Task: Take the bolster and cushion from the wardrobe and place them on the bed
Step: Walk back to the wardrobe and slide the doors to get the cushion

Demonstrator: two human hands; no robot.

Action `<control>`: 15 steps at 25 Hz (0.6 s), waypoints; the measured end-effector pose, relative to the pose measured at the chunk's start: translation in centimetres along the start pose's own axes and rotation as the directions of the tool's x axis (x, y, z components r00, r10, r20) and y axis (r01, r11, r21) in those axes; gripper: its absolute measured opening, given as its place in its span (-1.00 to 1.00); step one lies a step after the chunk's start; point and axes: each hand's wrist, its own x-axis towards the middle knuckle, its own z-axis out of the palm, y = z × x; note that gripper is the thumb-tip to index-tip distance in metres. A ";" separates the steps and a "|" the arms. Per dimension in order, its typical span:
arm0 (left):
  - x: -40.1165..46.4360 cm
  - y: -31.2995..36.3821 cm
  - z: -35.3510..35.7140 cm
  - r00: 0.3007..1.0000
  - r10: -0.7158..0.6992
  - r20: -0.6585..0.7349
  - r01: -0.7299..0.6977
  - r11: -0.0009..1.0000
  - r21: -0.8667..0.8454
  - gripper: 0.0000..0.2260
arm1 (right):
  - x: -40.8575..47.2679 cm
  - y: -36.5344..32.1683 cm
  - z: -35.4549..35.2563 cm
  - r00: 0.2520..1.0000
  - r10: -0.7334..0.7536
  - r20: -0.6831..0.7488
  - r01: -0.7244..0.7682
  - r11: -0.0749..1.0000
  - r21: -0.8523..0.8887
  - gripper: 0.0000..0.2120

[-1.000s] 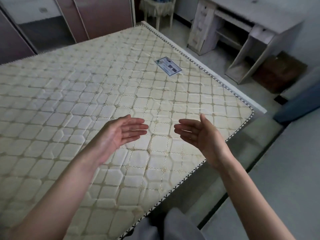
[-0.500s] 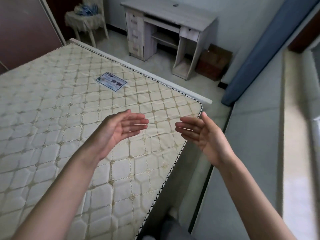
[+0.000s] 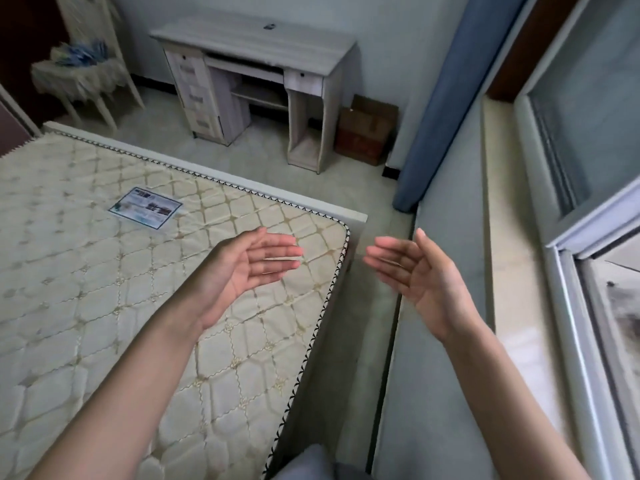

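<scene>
The view has swung right, away from the wardrobe side, so the bare bed [image 3: 104, 306] now sits left and the desk [image 3: 256, 60] far. Neither bolster nor cushion is in sight; fetching is judged not begun. Left hand [image 3: 242, 268] and right hand [image 3: 415, 275] hover empty, fingers straight.

The only printed matter is a blue-and-white label [image 3: 145, 208] lying flat on the quilted mattress [image 3: 86, 289] of the bed, near its far edge (dark characters and small pictures show on it, but they are too blurred to read), and no other lettering is legible.
</scene>
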 end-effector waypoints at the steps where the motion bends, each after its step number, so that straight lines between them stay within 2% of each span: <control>1: 1.6 0.3 0.8 1.000 -0.004 0.021 0.004 1.000 0.011 -0.59 | 0.5 -0.6 -1.0 1.000 -0.007 -0.024 0.007 1.000 0.006 -0.51; 10: 15.9 3.4 6.8 0.976 -0.049 0.213 0.028 0.994 0.103 -0.57 | 6.7 -5.4 -8.1 0.984 -0.066 -0.164 0.070 0.997 0.015 -0.49; 15: 25.7 6.5 7.4 0.966 -0.068 0.249 0.035 0.990 0.133 -0.58 | 14.9 -9.3 -10.0 0.977 -0.059 -0.206 0.058 0.998 -0.012 -0.48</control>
